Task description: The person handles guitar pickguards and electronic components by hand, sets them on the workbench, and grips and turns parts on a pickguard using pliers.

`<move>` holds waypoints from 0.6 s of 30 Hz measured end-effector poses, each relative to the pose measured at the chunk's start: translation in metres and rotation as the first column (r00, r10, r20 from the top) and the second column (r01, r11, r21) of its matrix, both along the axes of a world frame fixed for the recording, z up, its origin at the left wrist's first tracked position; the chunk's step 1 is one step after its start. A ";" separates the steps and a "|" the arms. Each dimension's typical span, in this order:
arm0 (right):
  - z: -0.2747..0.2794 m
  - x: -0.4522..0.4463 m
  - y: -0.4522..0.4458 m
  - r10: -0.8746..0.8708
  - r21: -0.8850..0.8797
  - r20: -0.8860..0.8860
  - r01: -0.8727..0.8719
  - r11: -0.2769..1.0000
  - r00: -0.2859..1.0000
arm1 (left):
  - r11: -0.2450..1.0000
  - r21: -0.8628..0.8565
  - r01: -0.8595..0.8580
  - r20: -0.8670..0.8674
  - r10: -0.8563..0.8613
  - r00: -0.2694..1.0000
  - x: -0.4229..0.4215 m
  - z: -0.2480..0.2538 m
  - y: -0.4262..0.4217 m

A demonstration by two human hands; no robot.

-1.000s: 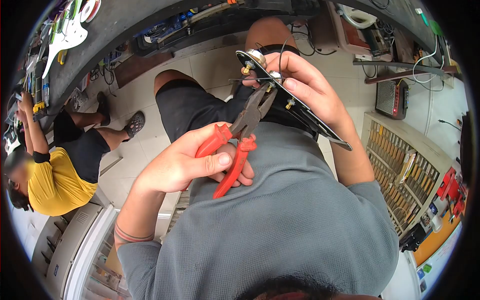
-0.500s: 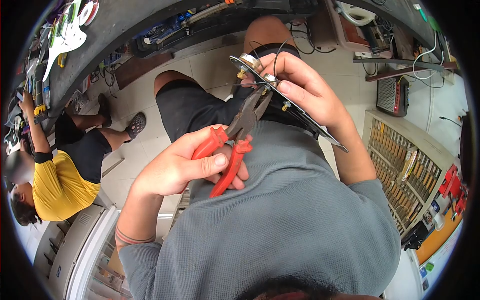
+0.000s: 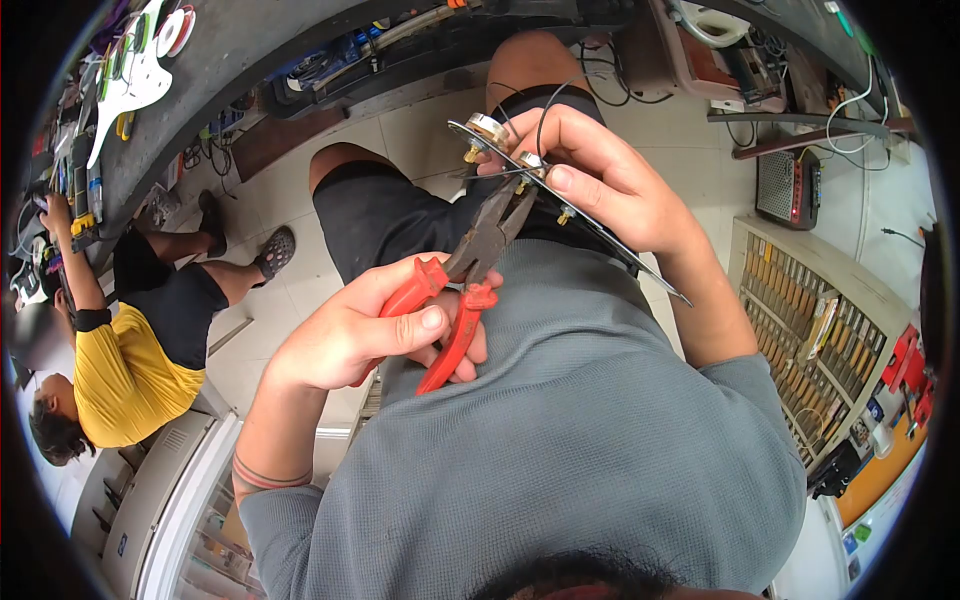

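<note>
My left hand (image 3: 375, 325) is wrapped round the red handles of a pair of pliers (image 3: 490, 240). Their dark jaws reach up to the middle brass post on a thin dark plate (image 3: 625, 250); whether they grip it I cannot tell. On the right, my right hand (image 3: 605, 180) pinches this plate, thumb on the near face and fingers behind. The plate slants from upper left to lower right. Round metal parts (image 3: 488, 130) sit on its far side, and brass threaded posts (image 3: 566, 215) stick out toward my body. Thin dark wires (image 3: 545, 118) loop above it.
A dark workbench (image 3: 225, 75) curves across the top, with a white guitar-shaped plate (image 3: 130, 75) on it. A co-worker in a yellow top (image 3: 135, 370) is at the left. At the right stand a small amplifier (image 3: 787, 188) and a drawer cabinet (image 3: 815, 330).
The plate, my right hand and the pliers have shifted slightly left and down. My left hand has moved a little with the pliers. The co-worker's head has moved lower in the view.
</note>
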State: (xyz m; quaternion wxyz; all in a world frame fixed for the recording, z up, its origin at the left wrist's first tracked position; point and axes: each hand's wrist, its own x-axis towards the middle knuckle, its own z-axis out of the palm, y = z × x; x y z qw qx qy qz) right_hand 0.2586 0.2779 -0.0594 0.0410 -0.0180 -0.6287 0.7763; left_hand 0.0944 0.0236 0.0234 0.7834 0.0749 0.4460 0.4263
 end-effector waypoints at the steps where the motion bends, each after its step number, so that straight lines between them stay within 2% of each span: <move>1: 0.000 0.000 0.000 0.004 0.011 -0.001 -0.004 1.000 1.000 | 1.000 -0.006 -0.005 0.009 0.005 1.000 0.000 -0.001 -0.001; 4: -0.006 -0.001 -0.001 0.005 -0.012 -0.055 -0.005 1.000 0.998 | 1.000 -0.008 -0.030 0.025 0.030 0.999 0.003 -0.002 -0.001; 8: -0.006 -0.002 0.002 0.028 0.081 -0.063 -0.023 0.996 0.998 | 0.999 -0.022 -0.048 0.021 0.049 0.999 0.005 0.000 0.001; 18: -0.008 -0.002 -0.003 0.020 0.054 -0.052 -0.017 0.998 0.998 | 0.998 -0.070 -0.003 -0.208 -0.012 0.978 0.007 0.016 0.005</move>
